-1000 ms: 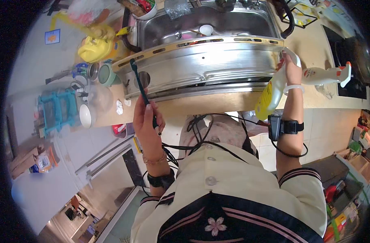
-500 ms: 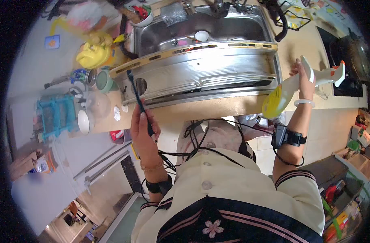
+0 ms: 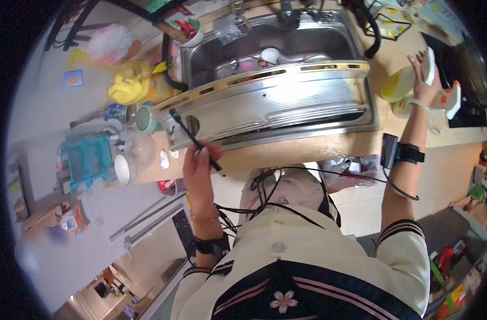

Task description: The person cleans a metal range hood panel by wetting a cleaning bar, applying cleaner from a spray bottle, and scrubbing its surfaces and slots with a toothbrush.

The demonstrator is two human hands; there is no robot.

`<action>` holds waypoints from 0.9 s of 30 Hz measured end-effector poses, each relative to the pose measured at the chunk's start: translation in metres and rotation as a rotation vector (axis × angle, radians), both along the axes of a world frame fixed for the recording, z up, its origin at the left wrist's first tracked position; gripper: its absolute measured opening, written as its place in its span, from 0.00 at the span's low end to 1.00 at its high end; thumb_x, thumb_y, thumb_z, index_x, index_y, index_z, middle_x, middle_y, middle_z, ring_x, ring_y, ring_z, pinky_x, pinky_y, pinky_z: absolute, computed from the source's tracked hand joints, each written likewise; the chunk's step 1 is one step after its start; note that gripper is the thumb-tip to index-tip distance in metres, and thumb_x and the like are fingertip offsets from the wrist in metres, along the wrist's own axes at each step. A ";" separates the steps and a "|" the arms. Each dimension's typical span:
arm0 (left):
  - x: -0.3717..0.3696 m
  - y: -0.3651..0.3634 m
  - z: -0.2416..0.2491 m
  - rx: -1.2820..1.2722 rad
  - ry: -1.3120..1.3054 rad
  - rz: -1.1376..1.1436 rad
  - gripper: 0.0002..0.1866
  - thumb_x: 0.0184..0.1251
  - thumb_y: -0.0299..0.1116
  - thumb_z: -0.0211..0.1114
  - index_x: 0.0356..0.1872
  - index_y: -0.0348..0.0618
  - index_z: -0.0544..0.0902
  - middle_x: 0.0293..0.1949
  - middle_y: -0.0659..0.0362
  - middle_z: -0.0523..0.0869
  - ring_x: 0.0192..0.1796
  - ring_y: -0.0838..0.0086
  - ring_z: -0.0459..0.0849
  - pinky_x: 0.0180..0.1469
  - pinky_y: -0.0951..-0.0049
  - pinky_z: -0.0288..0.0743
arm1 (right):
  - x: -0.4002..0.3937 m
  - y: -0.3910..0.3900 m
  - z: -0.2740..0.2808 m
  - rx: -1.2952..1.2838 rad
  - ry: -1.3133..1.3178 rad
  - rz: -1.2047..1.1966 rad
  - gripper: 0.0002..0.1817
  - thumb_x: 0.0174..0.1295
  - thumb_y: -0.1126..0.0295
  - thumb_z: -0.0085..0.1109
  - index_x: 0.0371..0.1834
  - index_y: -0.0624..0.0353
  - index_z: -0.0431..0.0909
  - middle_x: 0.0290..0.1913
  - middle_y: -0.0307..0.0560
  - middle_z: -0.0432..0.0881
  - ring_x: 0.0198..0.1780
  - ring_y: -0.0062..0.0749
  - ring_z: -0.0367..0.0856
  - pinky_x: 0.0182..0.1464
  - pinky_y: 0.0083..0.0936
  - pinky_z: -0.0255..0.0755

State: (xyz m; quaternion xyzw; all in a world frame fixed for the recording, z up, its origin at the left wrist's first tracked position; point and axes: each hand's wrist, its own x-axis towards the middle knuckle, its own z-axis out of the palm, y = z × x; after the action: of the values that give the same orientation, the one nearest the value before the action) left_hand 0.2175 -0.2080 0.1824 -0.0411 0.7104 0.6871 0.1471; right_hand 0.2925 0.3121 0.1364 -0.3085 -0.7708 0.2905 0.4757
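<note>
My left hand [image 3: 200, 165] is closed around the handle of a slim black brush [image 3: 186, 130]. The brush head points up and left over the near edge of a ribbed metal panel [image 3: 265, 101], which lies tilted across the front of the sink [image 3: 201, 66]. At the right, my right hand [image 3: 426, 88] is around the neck of a spray bottle [image 3: 398, 84] with yellow liquid, just below its white spray head. A second spray bottle [image 3: 452, 100] with a white and orange nozzle stands beside it. The fingers behind the neck are partly hidden.
A white bowl [image 3: 270, 55] sits in the sink. Left on the counter are a yellow jug [image 3: 130, 85], a green cup [image 3: 146, 118], a white bowl [image 3: 124, 169] and a teal rack [image 3: 88, 160]. A dark cooktop [image 3: 470, 114] lies right. Black cables [image 3: 265, 184] hang before my body.
My right hand and the spray bottle have moved right and away from me, beside the second bottle. The brush in my left hand has tilted further, its head still up and left.
</note>
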 end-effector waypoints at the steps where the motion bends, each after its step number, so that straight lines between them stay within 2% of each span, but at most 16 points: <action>1: 0.002 0.003 -0.002 0.040 0.036 0.003 0.09 0.68 0.26 0.50 0.45 0.35 0.73 0.39 0.53 0.81 0.39 0.73 0.80 0.46 0.74 0.75 | -0.004 0.002 0.001 -0.017 0.080 0.058 0.23 0.48 0.70 0.70 0.47 0.66 0.76 0.42 0.46 0.81 0.43 0.26 0.78 0.50 0.23 0.70; 4: -0.001 0.003 -0.007 0.075 0.059 -0.067 0.07 0.67 0.24 0.51 0.42 0.36 0.75 0.39 0.56 0.81 0.39 0.75 0.80 0.47 0.74 0.75 | -0.007 0.006 -0.005 -0.100 0.214 0.122 0.22 0.49 0.72 0.69 0.47 0.69 0.75 0.42 0.49 0.81 0.45 0.29 0.79 0.52 0.24 0.70; 6: -0.001 0.006 -0.008 0.027 0.025 -0.027 0.07 0.65 0.23 0.52 0.42 0.36 0.75 0.39 0.57 0.81 0.40 0.75 0.80 0.47 0.75 0.74 | -0.002 0.007 -0.011 -0.007 0.015 -0.080 0.23 0.47 0.72 0.70 0.45 0.70 0.76 0.42 0.50 0.81 0.42 0.30 0.79 0.49 0.25 0.71; 8: -0.001 0.006 -0.009 -0.001 0.014 -0.029 0.07 0.64 0.23 0.53 0.42 0.37 0.76 0.39 0.58 0.81 0.41 0.76 0.80 0.48 0.75 0.73 | 0.000 -0.019 -0.009 0.002 -0.015 -0.253 0.25 0.45 0.71 0.72 0.45 0.70 0.74 0.42 0.49 0.80 0.42 0.30 0.78 0.50 0.26 0.70; 10: -0.005 0.008 -0.012 -0.011 0.026 -0.073 0.07 0.63 0.22 0.54 0.42 0.37 0.76 0.38 0.59 0.81 0.41 0.77 0.79 0.48 0.77 0.72 | 0.010 -0.039 -0.034 0.028 0.248 -0.212 0.25 0.47 0.70 0.70 0.46 0.69 0.72 0.41 0.48 0.78 0.44 0.31 0.76 0.51 0.28 0.68; 12: -0.006 0.013 -0.013 -0.058 0.085 -0.158 0.08 0.62 0.22 0.55 0.41 0.38 0.77 0.37 0.61 0.81 0.40 0.78 0.78 0.46 0.79 0.71 | 0.010 -0.117 -0.012 0.132 0.322 -0.327 0.18 0.54 0.72 0.63 0.46 0.68 0.70 0.42 0.48 0.77 0.44 0.30 0.75 0.50 0.26 0.68; 14: -0.009 0.022 -0.010 -0.085 0.079 -0.217 0.07 0.60 0.22 0.57 0.40 0.39 0.79 0.37 0.61 0.81 0.40 0.79 0.78 0.45 0.79 0.70 | 0.017 -0.172 -0.023 -0.167 0.209 0.003 0.12 0.61 0.70 0.54 0.45 0.64 0.73 0.41 0.46 0.77 0.44 0.29 0.74 0.49 0.24 0.68; 15: -0.010 0.027 -0.011 -0.067 0.072 -0.251 0.07 0.59 0.22 0.58 0.39 0.39 0.79 0.37 0.61 0.81 0.39 0.79 0.77 0.44 0.79 0.70 | 0.014 -0.213 -0.004 -0.405 -0.013 0.224 0.10 0.63 0.70 0.49 0.44 0.61 0.74 0.42 0.45 0.76 0.44 0.27 0.74 0.49 0.22 0.67; 16: -0.012 0.033 -0.014 -0.048 0.061 -0.289 0.07 0.58 0.23 0.59 0.38 0.39 0.80 0.37 0.61 0.81 0.39 0.79 0.77 0.44 0.79 0.70 | 0.009 -0.229 -0.012 -0.440 -0.198 0.566 0.11 0.62 0.70 0.49 0.44 0.60 0.75 0.42 0.44 0.77 0.43 0.26 0.74 0.48 0.22 0.67; 17: -0.014 0.037 -0.015 -0.024 0.052 -0.330 0.07 0.57 0.23 0.60 0.37 0.39 0.80 0.37 0.61 0.81 0.38 0.79 0.77 0.43 0.79 0.70 | 0.002 -0.258 -0.017 -0.595 -0.297 0.765 0.12 0.61 0.71 0.49 0.46 0.61 0.74 0.44 0.44 0.77 0.45 0.29 0.74 0.49 0.24 0.67; 19: -0.015 0.043 -0.007 -0.025 0.138 -0.402 0.07 0.56 0.24 0.61 0.37 0.39 0.81 0.36 0.61 0.81 0.37 0.78 0.77 0.42 0.79 0.70 | -0.011 -0.300 -0.002 -0.679 -0.272 1.149 0.15 0.62 0.72 0.48 0.51 0.61 0.71 0.47 0.46 0.77 0.47 0.32 0.75 0.51 0.25 0.67; 20: -0.017 0.044 -0.002 -0.021 0.182 -0.436 0.07 0.56 0.24 0.62 0.36 0.39 0.81 0.36 0.61 0.81 0.36 0.78 0.77 0.42 0.79 0.70 | -0.017 -0.310 0.001 -0.699 -0.281 1.241 0.15 0.64 0.70 0.47 0.52 0.61 0.71 0.40 0.44 0.78 0.43 0.27 0.75 0.49 0.22 0.68; 21: -0.019 0.043 0.001 -0.112 0.223 -0.461 0.07 0.56 0.26 0.61 0.37 0.38 0.80 0.36 0.59 0.80 0.35 0.76 0.77 0.41 0.77 0.71 | -0.021 -0.318 0.008 -0.992 -0.328 1.309 0.13 0.65 0.69 0.47 0.50 0.62 0.72 0.35 0.41 0.77 0.40 0.24 0.74 0.45 0.21 0.68; 23: -0.029 0.033 0.000 -0.065 0.093 -0.547 0.09 0.58 0.27 0.61 0.41 0.39 0.80 0.37 0.59 0.82 0.40 0.77 0.78 0.46 0.78 0.70 | -0.025 -0.328 0.014 -1.313 -0.382 1.320 0.12 0.67 0.67 0.46 0.46 0.62 0.73 0.28 0.38 0.74 0.33 0.20 0.72 0.40 0.18 0.67; 25: -0.043 0.022 -0.006 -0.060 0.081 -0.623 0.11 0.59 0.29 0.61 0.44 0.39 0.79 0.39 0.58 0.83 0.43 0.76 0.78 0.48 0.77 0.70 | -0.032 -0.336 0.014 -1.341 -0.413 1.245 0.12 0.68 0.65 0.45 0.42 0.62 0.74 0.23 0.35 0.71 0.28 0.16 0.68 0.34 0.15 0.64; 27: -0.058 0.008 -0.014 -0.103 0.187 -0.685 0.13 0.60 0.30 0.60 0.46 0.40 0.78 0.43 0.57 0.82 0.45 0.74 0.78 0.49 0.75 0.71 | -0.036 -0.344 -0.003 -1.171 -0.350 1.065 0.12 0.68 0.65 0.45 0.40 0.61 0.74 0.23 0.35 0.71 0.26 0.16 0.66 0.31 0.14 0.62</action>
State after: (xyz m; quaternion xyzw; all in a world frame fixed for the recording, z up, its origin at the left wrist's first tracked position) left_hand 0.1596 -0.2000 0.1686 0.2554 0.7268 0.5620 0.3009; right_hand 0.2566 -0.0324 0.1338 -0.1402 -0.6004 0.7819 -0.0927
